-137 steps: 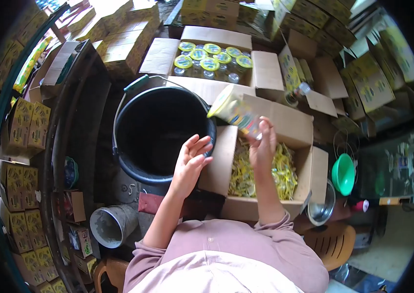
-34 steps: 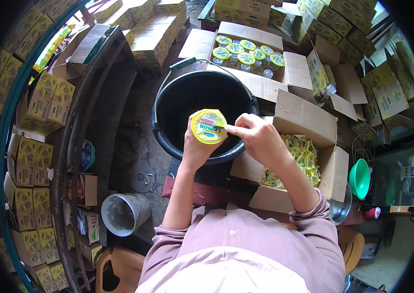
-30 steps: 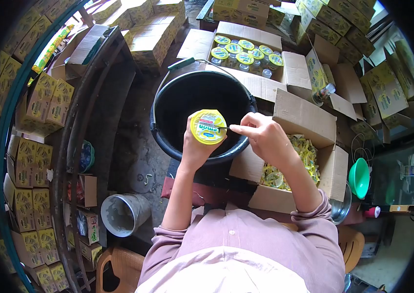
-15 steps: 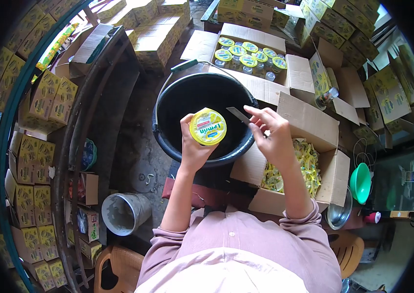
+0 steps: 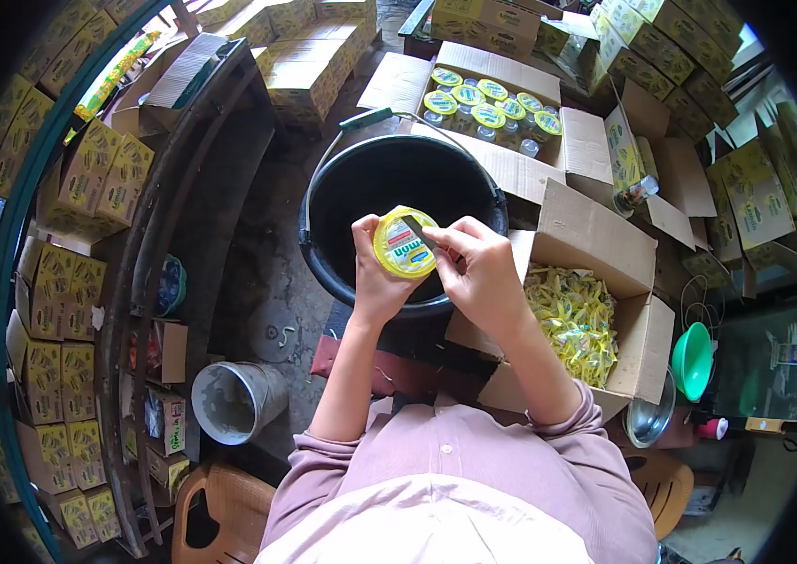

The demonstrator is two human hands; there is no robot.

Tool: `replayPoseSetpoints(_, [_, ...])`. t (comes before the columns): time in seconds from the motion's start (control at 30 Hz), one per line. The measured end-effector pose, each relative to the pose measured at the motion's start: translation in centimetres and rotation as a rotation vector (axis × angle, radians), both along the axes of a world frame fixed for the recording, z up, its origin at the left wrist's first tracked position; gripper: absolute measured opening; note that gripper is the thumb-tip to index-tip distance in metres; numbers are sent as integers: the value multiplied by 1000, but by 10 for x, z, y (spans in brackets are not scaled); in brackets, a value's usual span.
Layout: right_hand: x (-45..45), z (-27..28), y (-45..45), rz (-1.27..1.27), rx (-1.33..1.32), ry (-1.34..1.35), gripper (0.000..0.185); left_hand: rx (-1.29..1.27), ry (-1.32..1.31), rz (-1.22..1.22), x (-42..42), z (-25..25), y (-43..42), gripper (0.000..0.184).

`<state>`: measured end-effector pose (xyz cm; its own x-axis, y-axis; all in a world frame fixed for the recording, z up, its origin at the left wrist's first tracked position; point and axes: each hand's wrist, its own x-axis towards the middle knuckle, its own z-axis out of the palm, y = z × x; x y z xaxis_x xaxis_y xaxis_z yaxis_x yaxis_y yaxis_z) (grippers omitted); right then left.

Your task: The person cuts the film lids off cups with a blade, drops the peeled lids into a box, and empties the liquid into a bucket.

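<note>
My left hand (image 5: 382, 289) is closed round a plastic cup, its yellow-and-white lemon-printed lid (image 5: 395, 254) facing me. Between the thumb and fingers of my right hand (image 5: 481, 273) is a thin metal blade (image 5: 414, 228), lying against the upper right part of the lid. Whether the blade has cut into it I cannot tell. Both hands are over the near part of a large black bucket (image 5: 316, 246), whose wire handle has a green grip.
Beyond the bucket, an open carton (image 5: 511, 172) holds several yellow-lidded cups. To the right, another carton (image 5: 641, 343) contains crumpled yellow pieces. A grey bucket (image 5: 241, 404) stands at lower left, and a green bowl (image 5: 693, 362) at right. Stacked printed boxes (image 5: 65, 291) line the left.
My right hand has moved left, bringing the blade from beside the cup onto its lid. The cup has tilted and turned slightly in my left hand. The view has shifted a little.
</note>
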<state>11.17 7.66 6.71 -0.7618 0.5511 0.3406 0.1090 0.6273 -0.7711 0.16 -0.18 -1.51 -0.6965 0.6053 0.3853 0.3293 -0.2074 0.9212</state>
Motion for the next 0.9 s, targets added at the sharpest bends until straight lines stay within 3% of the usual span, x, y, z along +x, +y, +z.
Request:
replayPoseSetpoints(0.4, [-4,-1,-3,15,29,-43,24,-9,8,3,2,3,0,74])
replayPoseSetpoints(0.6, [-10,-8,-5,2,175,-15,24,-34,35,12,3,6,0,73])
replayPoseSetpoints(0.9, [0,-5,-7,35,132,-171,21,-31,63,19,2,6,0,73])
